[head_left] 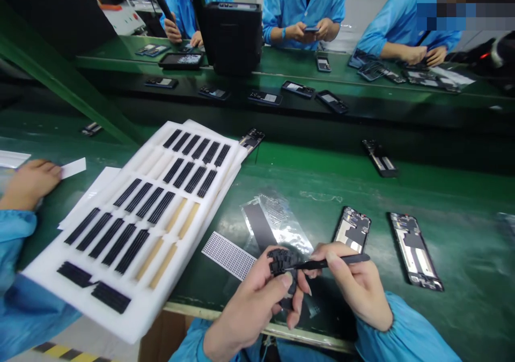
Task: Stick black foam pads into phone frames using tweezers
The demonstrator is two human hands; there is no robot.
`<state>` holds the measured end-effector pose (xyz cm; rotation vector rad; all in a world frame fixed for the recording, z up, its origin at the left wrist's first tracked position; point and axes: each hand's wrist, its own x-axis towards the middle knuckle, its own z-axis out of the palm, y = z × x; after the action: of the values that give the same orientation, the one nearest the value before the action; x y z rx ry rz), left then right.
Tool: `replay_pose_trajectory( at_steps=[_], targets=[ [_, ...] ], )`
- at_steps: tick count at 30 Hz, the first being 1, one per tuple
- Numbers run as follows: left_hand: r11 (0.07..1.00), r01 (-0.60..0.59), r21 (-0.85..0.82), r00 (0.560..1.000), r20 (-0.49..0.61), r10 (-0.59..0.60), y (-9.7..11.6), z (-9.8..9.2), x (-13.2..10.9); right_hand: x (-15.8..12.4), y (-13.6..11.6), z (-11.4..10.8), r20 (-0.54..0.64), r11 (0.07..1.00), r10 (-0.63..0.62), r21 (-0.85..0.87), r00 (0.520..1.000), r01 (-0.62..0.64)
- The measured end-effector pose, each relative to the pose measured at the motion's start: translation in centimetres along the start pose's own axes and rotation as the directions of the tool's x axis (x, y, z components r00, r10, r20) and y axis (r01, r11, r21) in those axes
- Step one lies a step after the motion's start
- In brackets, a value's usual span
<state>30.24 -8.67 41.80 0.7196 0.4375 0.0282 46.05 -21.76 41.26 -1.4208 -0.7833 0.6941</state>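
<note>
1. Left hand [249, 297] is pinching a black rubbery piece [281, 260] between thumb and fingers, just above the bench edge.
2. Right hand [354, 281] is holding thin tweezers [333, 264] in a narrow grip, their tips touching that piece.
3. Phone frames [352, 230] are lying beyond, beside a foil bag [277, 222].
4. Co-worker's hand [30, 182] is resting near a foam tray [132, 314].

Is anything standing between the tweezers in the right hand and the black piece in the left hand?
Nothing visible stands in the way: the tip of the black tweezers in the right hand reaches the black piece held in the left hand.
</note>
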Motion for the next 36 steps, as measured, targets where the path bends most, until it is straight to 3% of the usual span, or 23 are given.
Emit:
replay_pose_trajectory(
  at_steps=[4, 9, 11, 12, 14, 16, 17, 18, 20, 22, 24, 26, 30, 36],
  targets=[
    [1.0, -0.03, -0.006, 0.999, 0.023, 0.03, 0.0, 0.6, -0.7, -0.4, -0.8, 0.2, 0.008, 0.998, -0.045, -0.035, 0.999, 0.045],
    [1.0, -0.026, -0.011, 0.999, -0.042, 0.026, -0.4, 1.3, -1.4, -1.8, -1.7, 0.6, -0.007, 0.964, -0.164, -0.212, 0.986, 0.159],
    [0.994, -0.052, 0.101, 0.996, -0.071, 0.059, -0.3, 1.0, -1.9, -2.0, -1.6, 0.1, -0.041, 0.958, -0.175, -0.236, 0.984, 0.161],
    [0.969, -0.073, 0.237, 0.989, -0.109, 0.101, -0.3, 0.5, -2.1, -1.8, -1.4, -0.3, -0.096, 0.964, -0.17, -0.221, 0.981, 0.145],
    [0.791, -0.081, 0.607, 0.929, -0.243, 0.281, -0.3, -1.4, -2.9, -0.6, -0.6, -1.2, -0.296, 0.983, -0.148, -0.152, 0.944, 0.106],
    [0.472, 0.045, 0.881, 0.776, -0.328, 0.539, -0.6, -4.1, -3.8, 1.4, 0.5, -1.2, -0.432, 0.993, -0.095, -0.102, 0.897, 0.056],
    [0.331, 0.119, 0.936, 0.722, -0.31, 0.619, -0.9, -5.5, -4.2, 2.4, 1.2, -0.7, -0.419, 0.996, -0.059, -0.092, 0.906, 0.022],
    [0.198, 0.171, 0.965, 0.716, -0.26, 0.647, -1.3, -6.8, -4.7, 3.2, 2.1, 0.3, -0.352, 0.996, -0.015, -0.086, 0.936, -0.016],
    [-0.036, 0.222, 0.974, 0.781, -0.155, 0.605, -2.1, -8.7, -5.7, 4.2, 3.8, 3.1, -0.108, 0.993, 0.083, -0.078, 0.991, -0.092],
    [-0.25, 0.243, 0.937, 0.841, -0.075, 0.536, -2.7, -9.3, -6.4, 4.3, 5.6, 6.3, 0.085, 0.988, 0.134, -0.084, 0.987, -0.127],
    [-0.432, 0.287, 0.855, 0.874, -0.048, 0.484, -3.0, -9.0, -6.8, 3.8, 6.9, 8.5, 0.167, 0.986, 0.136, -0.114, 0.977, -0.118],
    [-0.557, 0.325, 0.764, 0.897, -0.063, 0.437, -3.1, -8.2, -6.8, 3.2, 7.5, 9.2, 0.172, 0.986, 0.118, -0.136, 0.978, -0.095],
    [-0.628, 0.311, 0.713, 0.921, -0.063, 0.384, -2.7, -7.1, -6.7, 2.4, 6.9, 6.8, 0.138, 0.981, 0.103, -0.179, 0.985, -0.078],
    [-0.62, 0.024, 0.784, 0.965, 0.143, 0.219, -2.2, -6.0, -6.6, -0.4, 5.9, 2.6, 0.113, 0.957, 0.114, -0.281, 0.987, -0.079]
  ],
)
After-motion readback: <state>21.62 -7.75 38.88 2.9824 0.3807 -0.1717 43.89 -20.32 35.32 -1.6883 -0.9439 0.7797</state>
